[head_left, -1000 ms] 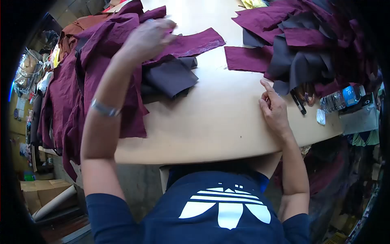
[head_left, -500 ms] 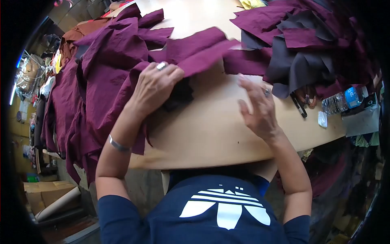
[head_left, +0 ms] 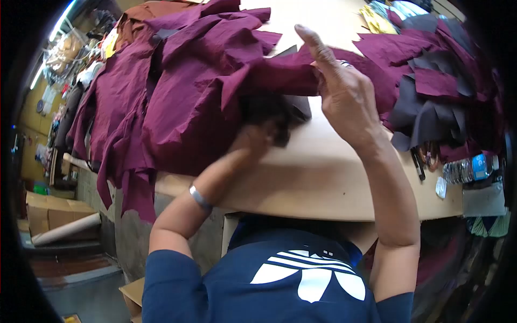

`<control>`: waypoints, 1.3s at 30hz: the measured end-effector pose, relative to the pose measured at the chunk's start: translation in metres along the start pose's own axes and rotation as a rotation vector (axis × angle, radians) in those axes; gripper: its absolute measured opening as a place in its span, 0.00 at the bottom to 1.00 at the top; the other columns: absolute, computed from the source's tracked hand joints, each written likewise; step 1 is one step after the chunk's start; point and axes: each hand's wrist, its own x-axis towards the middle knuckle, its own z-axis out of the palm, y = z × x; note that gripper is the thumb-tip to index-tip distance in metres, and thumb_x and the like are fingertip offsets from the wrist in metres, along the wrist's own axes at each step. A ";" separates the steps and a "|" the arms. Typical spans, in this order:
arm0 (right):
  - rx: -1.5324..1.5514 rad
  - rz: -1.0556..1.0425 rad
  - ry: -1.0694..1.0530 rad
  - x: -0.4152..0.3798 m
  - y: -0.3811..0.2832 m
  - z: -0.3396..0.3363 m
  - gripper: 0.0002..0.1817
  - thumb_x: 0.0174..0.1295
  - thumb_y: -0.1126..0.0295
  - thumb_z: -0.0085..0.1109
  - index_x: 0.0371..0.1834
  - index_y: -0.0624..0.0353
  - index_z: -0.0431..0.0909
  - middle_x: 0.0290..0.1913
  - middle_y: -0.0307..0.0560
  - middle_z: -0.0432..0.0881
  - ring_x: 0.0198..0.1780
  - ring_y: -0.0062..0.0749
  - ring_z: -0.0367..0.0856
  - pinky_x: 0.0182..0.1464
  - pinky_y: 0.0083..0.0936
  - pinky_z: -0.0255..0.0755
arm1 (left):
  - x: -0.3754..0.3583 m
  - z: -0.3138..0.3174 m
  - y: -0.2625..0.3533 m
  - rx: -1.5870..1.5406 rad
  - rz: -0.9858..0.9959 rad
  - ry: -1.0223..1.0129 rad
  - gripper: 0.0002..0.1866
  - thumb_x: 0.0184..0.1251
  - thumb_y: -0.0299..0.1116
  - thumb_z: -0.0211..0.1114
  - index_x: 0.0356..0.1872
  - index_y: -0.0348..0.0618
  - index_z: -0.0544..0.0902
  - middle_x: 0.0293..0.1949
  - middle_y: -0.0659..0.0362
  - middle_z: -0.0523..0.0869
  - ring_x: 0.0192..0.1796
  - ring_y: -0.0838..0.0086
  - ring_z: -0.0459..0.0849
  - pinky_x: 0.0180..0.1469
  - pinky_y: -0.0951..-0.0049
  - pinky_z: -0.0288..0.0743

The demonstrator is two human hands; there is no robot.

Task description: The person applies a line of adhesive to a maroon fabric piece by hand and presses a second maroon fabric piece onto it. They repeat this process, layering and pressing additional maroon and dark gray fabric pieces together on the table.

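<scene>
My right hand [head_left: 350, 91] is raised over the table, its fingers closed on the edge of a maroon cloth piece [head_left: 288, 78] and one digit pointing up. That piece stretches left toward a large heap of maroon cloth [head_left: 188, 89]. Below it, my left hand [head_left: 261, 137] is smeared by motion against a black cloth piece [head_left: 269, 113], which is also blurred. The left fingers are hidden in the blur, so I cannot tell whether they grip the black cloth.
More maroon and dark grey cloth pieces [head_left: 431, 97] lie piled at the right. Near them are a black pen [head_left: 418, 164], a water bottle [head_left: 467, 169] and a small white item [head_left: 441, 187]. The pale wooden table [head_left: 307, 183] has its near edge at my waist. Cardboard boxes [head_left: 59, 212] stand at lower left.
My right hand has moved up and closed on the maroon piece. My left hand has let go of the maroon cloth and moved lower, to the black cloth. The view has shifted left.
</scene>
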 end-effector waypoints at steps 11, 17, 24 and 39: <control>1.195 0.628 -0.027 -0.003 -0.040 -0.010 0.32 0.59 0.86 0.48 0.69 0.57 0.60 0.62 0.41 0.71 0.51 0.18 0.72 0.60 0.18 0.63 | 0.057 -0.008 -0.015 -0.742 0.484 0.152 0.22 0.68 0.33 0.53 0.62 0.41 0.67 0.57 0.50 0.73 0.58 0.64 0.73 0.60 0.67 0.68; 1.196 0.824 0.061 -0.051 -0.005 -0.010 0.33 0.59 0.86 0.45 0.70 0.57 0.57 0.65 0.43 0.67 0.60 0.22 0.70 0.65 0.22 0.60 | 0.079 0.010 -0.016 -0.871 0.662 0.288 0.23 0.71 0.34 0.50 0.65 0.39 0.64 0.61 0.51 0.70 0.62 0.68 0.70 0.66 0.69 0.64; 0.141 0.295 -0.101 -0.044 -0.018 0.010 0.49 0.46 0.88 0.57 0.74 0.49 0.49 0.52 0.47 0.79 0.46 0.35 0.79 0.45 0.27 0.74 | 0.086 0.037 -0.030 -0.255 0.505 0.575 0.25 0.72 0.36 0.51 0.66 0.39 0.58 0.64 0.51 0.66 0.68 0.68 0.63 0.70 0.69 0.56; -0.227 0.777 -0.316 -0.075 0.118 0.047 0.41 0.47 0.82 0.45 0.71 0.49 0.55 0.38 0.68 0.80 0.42 0.58 0.81 0.49 0.46 0.72 | 0.049 0.024 -0.033 0.175 0.381 0.542 0.26 0.70 0.40 0.53 0.66 0.41 0.61 0.63 0.51 0.68 0.67 0.65 0.64 0.70 0.66 0.56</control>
